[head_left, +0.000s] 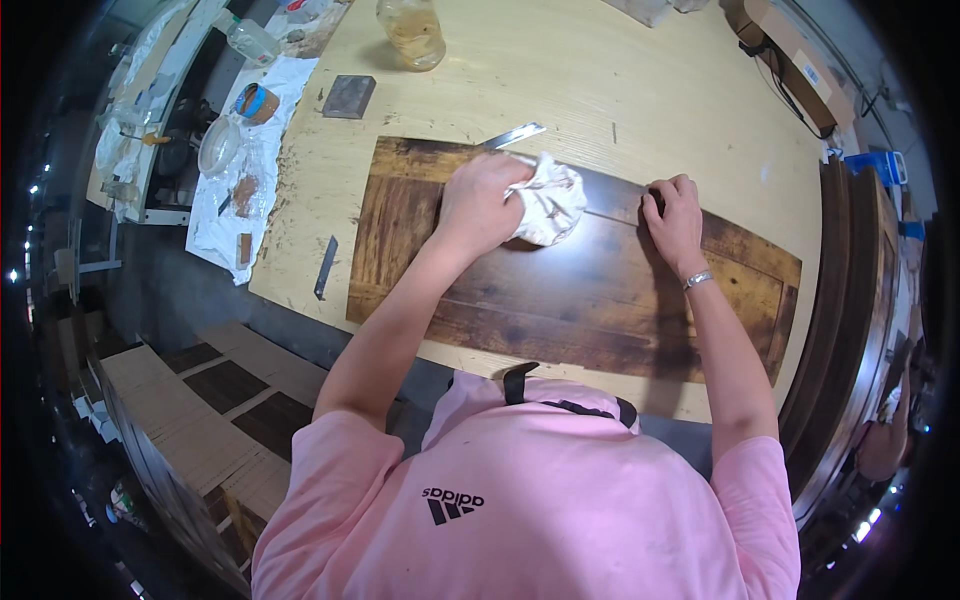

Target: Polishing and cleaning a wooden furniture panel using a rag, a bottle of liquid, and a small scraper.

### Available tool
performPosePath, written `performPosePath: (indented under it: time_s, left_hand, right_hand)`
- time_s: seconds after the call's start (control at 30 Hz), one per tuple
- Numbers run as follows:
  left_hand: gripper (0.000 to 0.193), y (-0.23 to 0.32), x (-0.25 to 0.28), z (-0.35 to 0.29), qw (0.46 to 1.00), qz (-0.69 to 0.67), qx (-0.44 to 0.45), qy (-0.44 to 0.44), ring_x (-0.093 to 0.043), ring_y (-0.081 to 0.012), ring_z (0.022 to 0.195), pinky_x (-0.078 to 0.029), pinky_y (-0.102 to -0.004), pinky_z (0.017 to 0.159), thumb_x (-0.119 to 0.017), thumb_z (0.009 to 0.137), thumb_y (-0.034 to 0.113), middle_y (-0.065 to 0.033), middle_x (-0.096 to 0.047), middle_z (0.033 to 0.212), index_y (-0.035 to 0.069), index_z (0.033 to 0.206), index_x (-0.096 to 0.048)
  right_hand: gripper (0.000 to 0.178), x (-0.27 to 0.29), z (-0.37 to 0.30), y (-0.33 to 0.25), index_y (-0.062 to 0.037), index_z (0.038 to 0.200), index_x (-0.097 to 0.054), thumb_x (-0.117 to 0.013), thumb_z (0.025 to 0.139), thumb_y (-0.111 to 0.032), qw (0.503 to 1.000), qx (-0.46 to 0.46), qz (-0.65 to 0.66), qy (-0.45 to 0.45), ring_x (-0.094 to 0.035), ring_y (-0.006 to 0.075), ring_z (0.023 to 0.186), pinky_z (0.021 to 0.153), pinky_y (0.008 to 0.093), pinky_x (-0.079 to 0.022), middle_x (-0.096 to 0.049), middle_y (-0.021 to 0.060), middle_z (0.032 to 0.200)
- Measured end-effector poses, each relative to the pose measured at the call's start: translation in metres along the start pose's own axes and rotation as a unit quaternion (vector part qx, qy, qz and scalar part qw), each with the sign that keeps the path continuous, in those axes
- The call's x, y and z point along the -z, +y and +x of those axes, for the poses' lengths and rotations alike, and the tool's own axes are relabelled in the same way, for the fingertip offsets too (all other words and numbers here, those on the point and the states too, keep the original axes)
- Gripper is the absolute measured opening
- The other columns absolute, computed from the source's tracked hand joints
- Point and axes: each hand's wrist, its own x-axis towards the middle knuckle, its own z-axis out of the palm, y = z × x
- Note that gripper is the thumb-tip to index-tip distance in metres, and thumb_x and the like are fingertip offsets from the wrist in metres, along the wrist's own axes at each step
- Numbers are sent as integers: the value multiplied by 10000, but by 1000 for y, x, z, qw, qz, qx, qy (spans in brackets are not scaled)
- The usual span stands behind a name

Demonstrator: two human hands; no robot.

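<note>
A brown, wood-grained panel (590, 310) lies flat across the pale worktable (590, 90) in front of me. My left hand (480, 205) is closed round a crumpled white rag (552, 208), which rests on the panel's upper middle, left of a bright glare spot. To the right, the bent fingers of my right hand (675, 220) grip the panel's far edge. Just beyond that edge, near my left hand, lies a flat metal blade (515, 135). A dark, narrow strip (326, 267) sits left of the panel.
Toward the back left stand a glass jar (412, 38) of yellowish liquid and a grey block (349, 97). A blue-rimmed tin (257, 103) and a clear tub (219, 146) rest on white sheeting. Dark panels (835, 310) stand at right; stacked boards (200, 400) lie lower left.
</note>
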Motion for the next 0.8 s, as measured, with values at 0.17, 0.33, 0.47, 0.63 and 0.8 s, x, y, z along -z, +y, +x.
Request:
performPosePath:
  time_s: [0.17,0.33,0.47,0.63,0.8]
  left_hand:
    - [274,-1,-14,50,991,105,31,-77,-648,-379,826,-500,-479,770,-489,805,107,-205,-673,839,52,991,-682]
    - [256,-26,-36,65,987,133,6,-92,-641,-371,910,-499,-452,827,-460,877,129,-241,-661,953,0,1003,-642]
    - [238,-63,-40,104,983,172,-23,51,-638,-365,928,-494,-440,844,-503,884,138,-222,-658,984,-10,1023,-627]
    - [315,-48,35,83,991,15,66,113,-649,-353,886,-493,-426,839,-516,839,52,-199,-679,945,-22,1134,-600]
    - [437,-72,63,-2,998,42,9,36,-548,-348,1147,-418,-415,998,-474,755,-26,-191,-641,1114,12,1164,-620]
  right_hand:
    - [113,10,-11,-5,-41,853,-637,-653,797,-138,999,-2,16,-47,-526,293,901,770,391,-469,-532,107,885]
    - [109,5,-20,-9,-47,861,-611,-643,792,-126,1000,8,11,-13,-519,298,911,774,398,-465,-523,114,899]
    - [119,-5,-18,-13,-47,859,-566,-621,804,-138,1000,21,-12,11,-497,315,891,783,412,-442,-511,126,898]
    - [140,-11,-24,-7,-57,882,-544,-595,821,-172,998,18,-34,42,-491,324,877,774,426,-425,-510,136,898]
    - [144,-17,-21,-3,-59,892,-539,-585,822,-177,998,19,-49,33,-500,324,878,769,427,-426,-515,132,902]
